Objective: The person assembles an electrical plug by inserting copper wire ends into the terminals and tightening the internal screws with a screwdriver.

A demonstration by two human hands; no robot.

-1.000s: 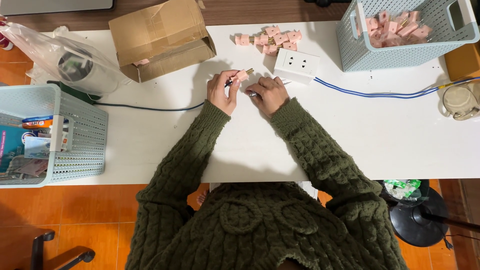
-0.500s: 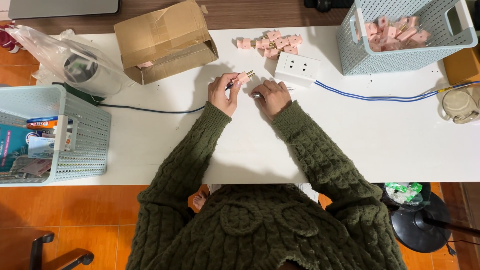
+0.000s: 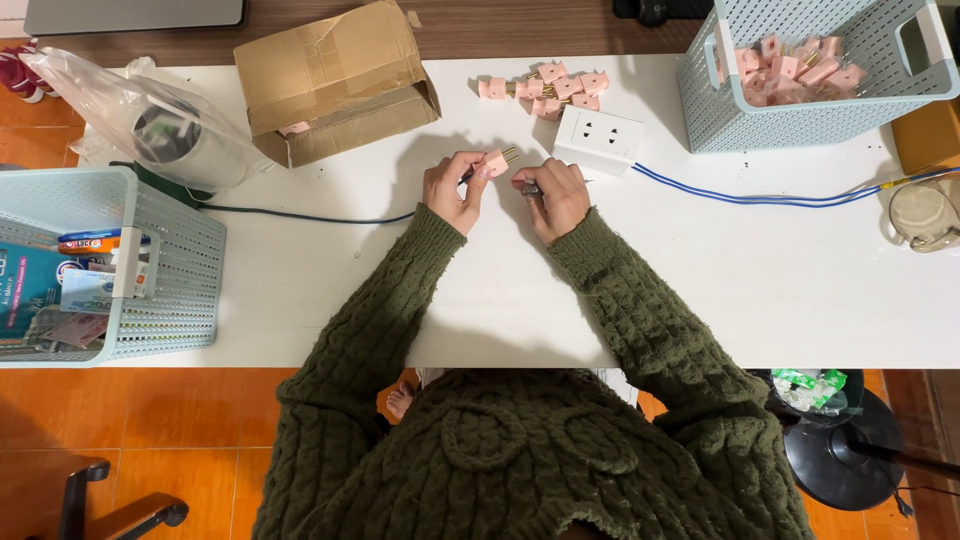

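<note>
Here, at the far left of my view, a pale blue perforated plastic basket (image 3: pixel 150 290) sits on the edge of the white tabletop (image 3: pixel 780 300), holding printed packets and boxes. Just above it lies a crumpled clear plastic bag (image 3: pixel 150 125) with a dark round object inside, and next to that an open brown cardboard box (image 3: pixel 330 80) lies tipped on its side. A dark cable (image 3: pixel 300 215) runs from under the bag toward the middle of the table. At the centre, my left hand (image 3: pixel 452 190), in a green knitted sleeve, is closed on a small pink plastic plug with brass prongs (image 3: pixel 497 160), pinched between thumb and fingers and lifted slightly off the table, prongs pointing up and to the right. My right hand (image 3: pixel 555 195) sits just beside it, the two nearly touching; its fingers are curled around a small dark, slender tool (image 3: pixel 528 188), though most of it is hidden and I cannot tell what it is. Just beyond the hands lies a loose heap of more pink plugs (image 3: pixel 550 85), and beside that a white rectangular socket block (image 3: pixel 598 140), from which a blue and white cable (image 3: pixel 760 195) trails off to the right. At the upper right stands a second pale blue perforated basket (image 3: pixel 720 100) holding more pink plugs. At the far right edge rests a clear glass jug with a handle (image 3: pixel 925 215).
</note>
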